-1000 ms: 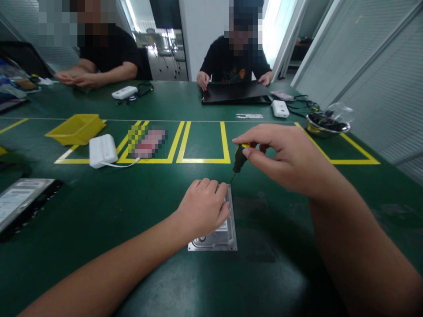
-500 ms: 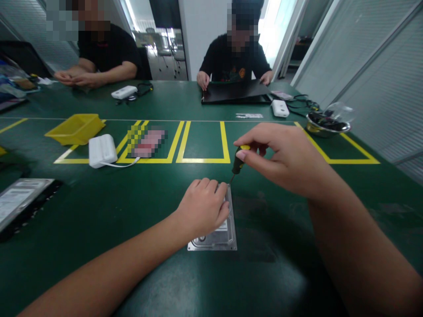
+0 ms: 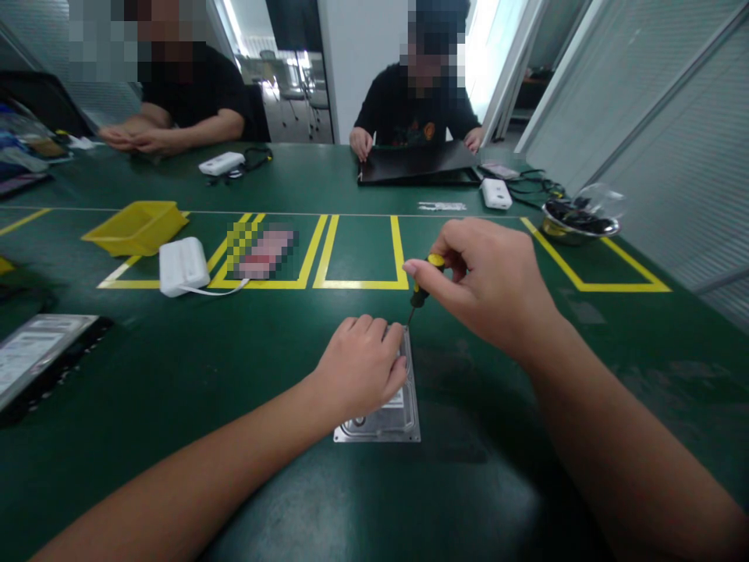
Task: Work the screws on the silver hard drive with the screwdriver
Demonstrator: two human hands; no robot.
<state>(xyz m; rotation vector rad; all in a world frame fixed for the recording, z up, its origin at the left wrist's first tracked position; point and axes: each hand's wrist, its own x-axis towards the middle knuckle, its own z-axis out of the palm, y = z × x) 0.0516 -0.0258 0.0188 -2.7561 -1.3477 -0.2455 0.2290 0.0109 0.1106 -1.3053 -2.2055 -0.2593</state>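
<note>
A silver hard drive [image 3: 380, 428] lies flat on the green table in front of me. My left hand [image 3: 361, 367] is on top of it, fingers curled over its far part and hiding most of its label. My right hand [image 3: 483, 285] grips a small screwdriver [image 3: 419, 295] with a dark handle and a yellow end, the thumb stretched along its side. The thin shaft slants down, its tip at the drive's far right corner. Whether a screw sits under the tip is too small to tell.
Another drive [image 3: 35, 351] lies at the left. Beyond are a yellow bin [image 3: 139, 228], a white power bank [image 3: 183, 267] cabled to a pink phone-like object [image 3: 266, 254], and a metal bowl [image 3: 579, 218] of dark parts. Two people sit opposite, one holding a black panel [image 3: 418, 164].
My right hand has turned around the screwdriver, the thumb shifting left and upward off the handle's side. The screwdriver tip stays at the same corner. My left hand has not moved.
</note>
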